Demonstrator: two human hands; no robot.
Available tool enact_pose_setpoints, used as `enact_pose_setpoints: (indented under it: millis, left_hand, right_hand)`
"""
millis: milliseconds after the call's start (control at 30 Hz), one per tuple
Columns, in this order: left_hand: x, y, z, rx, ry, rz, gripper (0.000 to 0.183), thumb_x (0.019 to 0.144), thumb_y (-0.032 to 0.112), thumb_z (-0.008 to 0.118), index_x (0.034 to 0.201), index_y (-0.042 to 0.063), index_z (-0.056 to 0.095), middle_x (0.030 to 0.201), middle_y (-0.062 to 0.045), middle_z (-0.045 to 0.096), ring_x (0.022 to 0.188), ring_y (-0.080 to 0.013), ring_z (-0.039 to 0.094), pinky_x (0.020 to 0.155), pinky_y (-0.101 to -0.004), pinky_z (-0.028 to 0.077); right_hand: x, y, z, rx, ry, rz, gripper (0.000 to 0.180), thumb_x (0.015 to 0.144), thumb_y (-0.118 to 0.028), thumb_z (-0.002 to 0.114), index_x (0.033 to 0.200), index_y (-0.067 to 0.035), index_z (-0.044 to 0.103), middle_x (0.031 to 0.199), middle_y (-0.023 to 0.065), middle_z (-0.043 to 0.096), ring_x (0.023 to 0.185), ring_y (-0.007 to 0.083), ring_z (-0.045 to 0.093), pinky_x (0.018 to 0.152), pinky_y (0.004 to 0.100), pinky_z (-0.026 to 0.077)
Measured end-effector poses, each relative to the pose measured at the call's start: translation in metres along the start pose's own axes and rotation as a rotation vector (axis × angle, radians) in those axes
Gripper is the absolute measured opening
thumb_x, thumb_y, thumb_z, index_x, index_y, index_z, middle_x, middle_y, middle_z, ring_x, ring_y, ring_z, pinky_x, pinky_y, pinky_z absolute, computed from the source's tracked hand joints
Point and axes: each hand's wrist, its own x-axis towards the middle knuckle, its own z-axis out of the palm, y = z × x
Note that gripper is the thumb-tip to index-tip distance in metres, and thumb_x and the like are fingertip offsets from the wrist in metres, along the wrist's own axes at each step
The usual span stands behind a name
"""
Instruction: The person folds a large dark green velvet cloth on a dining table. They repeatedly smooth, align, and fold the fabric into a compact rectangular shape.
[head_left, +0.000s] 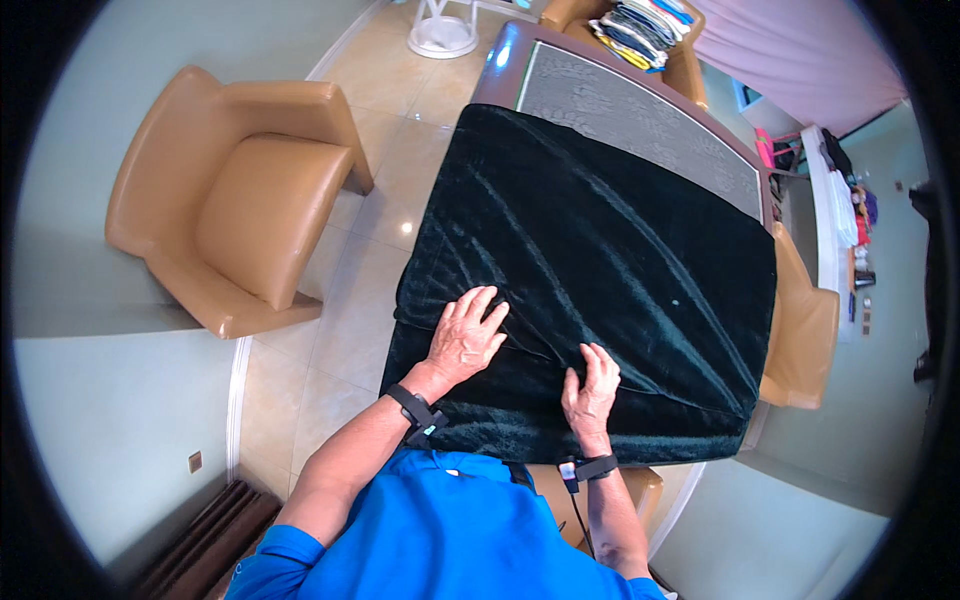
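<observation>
A dark green velvet cloth lies over most of a table, with creases running diagonally across it and a fold edge near my side. My left hand rests palm down on the cloth by its left part, fingers slightly spread. Farther right, my right hand touches the cloth close to the fold edge, its fingers bent and the thumb apart. Neither hand visibly grips the fabric. Both wrists wear black straps with small devices.
A tan leather armchair stands left of the table, another at the right. Beyond the table's patterned grey top, folded clothes are stacked on a chair. A white stand is on the tiled floor. Various items lie on a white shelf.
</observation>
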Motion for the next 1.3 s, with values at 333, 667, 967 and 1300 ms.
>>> enact_pose_setpoints:
  millis: [333,667,967,1300]
  left_hand:
    - [-0.002,0.000,-0.001,0.080,-0.104,0.011,0.055,0.087,0.025,0.074,0.136,0.007,0.060,0.151,-0.017,0.046,0.139,-0.0331,0.043,0.106,-0.0450,0.042]
    - [-0.006,-0.051,-0.020,-0.207,-0.265,0.322,0.046,0.088,0.016,0.065,0.130,-0.002,0.062,0.149,-0.026,0.047,0.143,-0.0389,0.041,0.111,-0.0471,0.042]
    - [-0.007,-0.127,-0.065,-0.415,-0.328,0.617,0.030,0.088,0.014,0.059,0.113,-0.001,0.069,0.139,-0.020,0.057,0.139,-0.0358,0.047,0.116,-0.0459,0.039]
    - [0.003,-0.167,-0.089,-0.652,-0.467,0.524,0.019,0.085,0.008,0.064,0.102,0.001,0.069,0.127,-0.016,0.063,0.127,-0.0325,0.055,0.104,-0.0453,0.047]
  right_hand:
    - [-0.001,-0.005,0.032,-0.058,0.037,0.072,0.041,0.081,-0.005,0.069,0.122,-0.006,0.065,0.132,0.0164,0.058,0.122,0.0360,0.053,0.104,0.0468,0.040]
    - [-0.004,-0.062,0.067,-0.271,0.091,0.305,0.054,0.082,-0.006,0.063,0.136,-0.005,0.056,0.142,0.0214,0.053,0.129,0.0413,0.049,0.109,0.0493,0.038]
    - [-0.012,-0.151,0.143,-0.444,0.123,0.484,0.063,0.087,-0.006,0.053,0.149,-0.003,0.045,0.158,0.0214,0.039,0.142,0.0410,0.039,0.116,0.0511,0.031]
    - [-0.017,-0.154,0.149,-0.467,0.215,0.523,0.059,0.087,-0.007,0.052,0.146,-0.006,0.051,0.156,0.0161,0.044,0.140,0.0359,0.044,0.115,0.0477,0.032]
